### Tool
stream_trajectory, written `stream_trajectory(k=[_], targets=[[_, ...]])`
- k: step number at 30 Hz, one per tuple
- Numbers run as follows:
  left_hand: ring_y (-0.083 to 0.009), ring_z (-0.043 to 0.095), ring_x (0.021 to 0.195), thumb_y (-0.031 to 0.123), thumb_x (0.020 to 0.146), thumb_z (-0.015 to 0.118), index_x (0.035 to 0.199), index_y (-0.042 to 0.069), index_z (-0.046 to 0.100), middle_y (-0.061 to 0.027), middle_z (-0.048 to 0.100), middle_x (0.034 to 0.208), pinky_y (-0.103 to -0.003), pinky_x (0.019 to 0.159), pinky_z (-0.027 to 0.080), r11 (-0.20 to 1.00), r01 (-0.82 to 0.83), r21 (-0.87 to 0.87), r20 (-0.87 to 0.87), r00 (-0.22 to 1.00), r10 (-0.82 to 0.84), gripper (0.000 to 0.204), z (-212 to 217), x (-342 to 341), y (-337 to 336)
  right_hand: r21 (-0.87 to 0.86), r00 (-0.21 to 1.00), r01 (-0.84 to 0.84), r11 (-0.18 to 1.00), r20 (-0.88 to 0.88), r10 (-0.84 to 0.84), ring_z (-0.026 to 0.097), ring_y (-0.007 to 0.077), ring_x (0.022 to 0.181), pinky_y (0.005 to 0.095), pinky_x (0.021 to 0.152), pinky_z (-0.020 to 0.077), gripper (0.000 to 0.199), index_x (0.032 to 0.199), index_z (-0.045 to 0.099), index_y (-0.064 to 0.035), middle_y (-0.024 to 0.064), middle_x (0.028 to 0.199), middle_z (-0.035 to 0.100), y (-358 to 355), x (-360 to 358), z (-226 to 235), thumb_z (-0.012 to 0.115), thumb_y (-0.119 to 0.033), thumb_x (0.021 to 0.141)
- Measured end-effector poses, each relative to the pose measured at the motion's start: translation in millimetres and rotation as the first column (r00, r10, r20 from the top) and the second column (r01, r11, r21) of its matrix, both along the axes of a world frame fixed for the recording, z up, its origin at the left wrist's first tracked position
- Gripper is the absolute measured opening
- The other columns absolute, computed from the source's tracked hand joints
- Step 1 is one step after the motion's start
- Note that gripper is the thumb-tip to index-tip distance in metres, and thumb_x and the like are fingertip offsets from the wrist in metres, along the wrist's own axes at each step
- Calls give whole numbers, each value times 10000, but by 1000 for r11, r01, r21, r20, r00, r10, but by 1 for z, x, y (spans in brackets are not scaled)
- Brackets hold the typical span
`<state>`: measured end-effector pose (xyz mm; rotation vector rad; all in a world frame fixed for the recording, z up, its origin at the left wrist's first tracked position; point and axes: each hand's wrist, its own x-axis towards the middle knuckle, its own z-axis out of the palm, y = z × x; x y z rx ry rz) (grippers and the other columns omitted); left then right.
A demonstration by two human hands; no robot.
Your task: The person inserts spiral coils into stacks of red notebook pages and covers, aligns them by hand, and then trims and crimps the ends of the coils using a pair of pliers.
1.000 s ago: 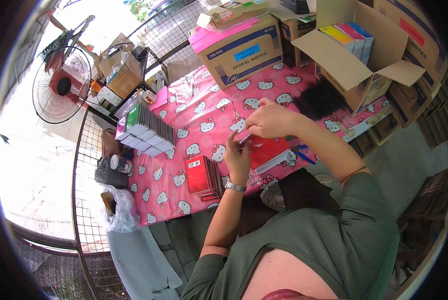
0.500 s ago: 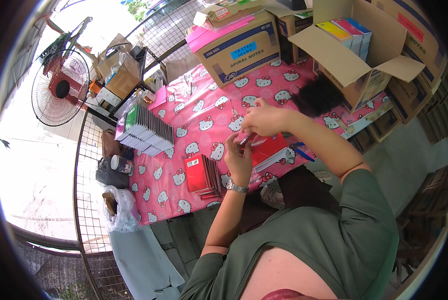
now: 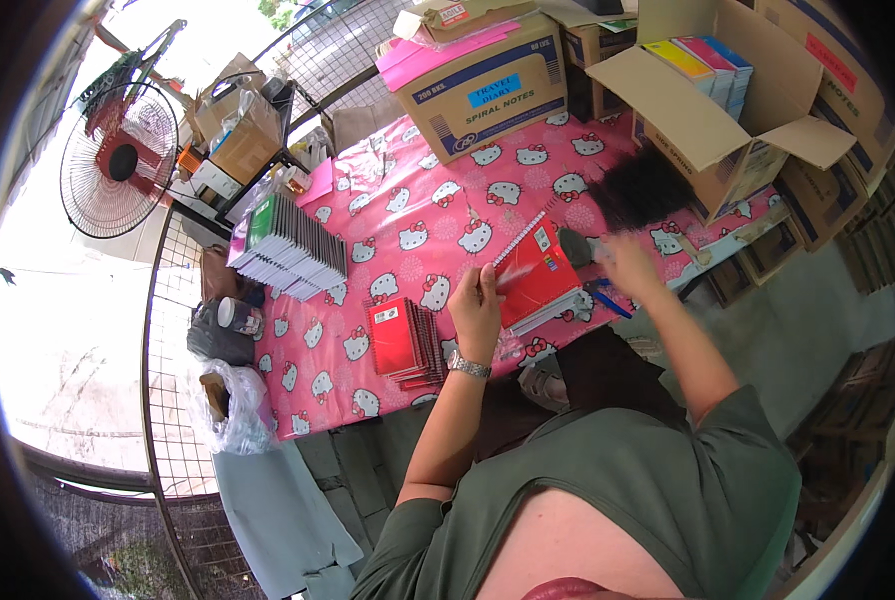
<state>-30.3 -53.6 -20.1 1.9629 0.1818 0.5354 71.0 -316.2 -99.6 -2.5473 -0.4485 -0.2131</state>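
Observation:
A red notebook (image 3: 545,268) lies tilted on top of a small pile at the table's near edge, with a spiral binding (image 3: 520,240) along its upper left edge. My left hand (image 3: 476,300) is closed in a pinch at the lower end of that edge. To the right of the notebook, my right hand (image 3: 630,268) is smeared by motion, and its fingers do not show clearly. Beside it are a dark grey roundish object (image 3: 574,246) and pliers with blue handles (image 3: 606,298). Left of my left hand stands a stack of red spiral notebooks (image 3: 396,335).
A taller notebook stack (image 3: 293,250) stands on the pink patterned tablecloth (image 3: 408,262). A black bristly bundle (image 3: 643,190) lies near an open carton (image 3: 728,150) of colourful notebooks. A closed carton (image 3: 488,105) sits at the back; a fan (image 3: 120,162) is far left.
My right hand has moved right and nearer, away from my left hand and the notebook's edge. The red cover and its binding now show. My left hand stays at the edge.

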Motion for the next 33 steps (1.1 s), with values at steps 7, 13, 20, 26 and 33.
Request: stream_trajectory(k=[7, 13, 20, 26, 33], targets=[[-140, 625, 597, 177, 950, 657, 978, -15, 616, -109, 635, 760, -280, 524, 521, 1000, -12, -16, 64, 998, 13, 199, -4, 5, 3, 10, 999, -30, 999, -17, 31, 514, 359, 1195, 436, 1046, 405, 606, 1366, 504, -59, 169, 1253, 555, -16, -58, -31, 714, -254, 832], [-174, 652, 634, 143, 929, 673, 985, -9, 606, -127, 655, 829, -301, 565, 523, 999, -39, 37, 200, 979, 31, 175, -25, 11, 11, 457, 938, -345, 820, 204, 281, 567, 337, 1118, 424, 1000, 447, 553, 1279, 586, -35, 152, 1204, 582, 41, -72, 87, 737, -222, 781], [-137, 674, 742, -34, 865, 637, 1067, -11, 622, -85, 666, 817, -264, 607, 535, 982, -13, 188, 135, 991, -13, 203, -30, 7, 23, 252, 844, -514, 820, 315, 433, 576, 316, 1122, 413, 948, 481, 542, 1243, 618, -27, 132, 1182, 601, 84, -81, 113, 752, -222, 755], [-103, 640, 717, -91, 833, 622, 998, -16, 672, -74, 676, 811, -245, 627, 504, 974, -51, 220, 163, 987, 15, 188, -17, 2, 12, 429, 861, -444, 787, -41, 508, 605, 270, 1078, 387, 953, 481, 491, 1233, 614, 24, 141, 1134, 634, 83, -81, 115, 716, -220, 820], [-203, 657, 766, -72, 813, 639, 968, -1, 674, -103, 676, 857, -311, 690, 528, 972, -83, 220, 337, 942, 4, 174, 9, -9, 37, 869, 652, -185, 459, -240, 719, 593, 155, 1076, 319, 925, 483, 420, 1276, 600, -35, 49, 1173, 630, 74, -75, 87, 685, -116, 873]])
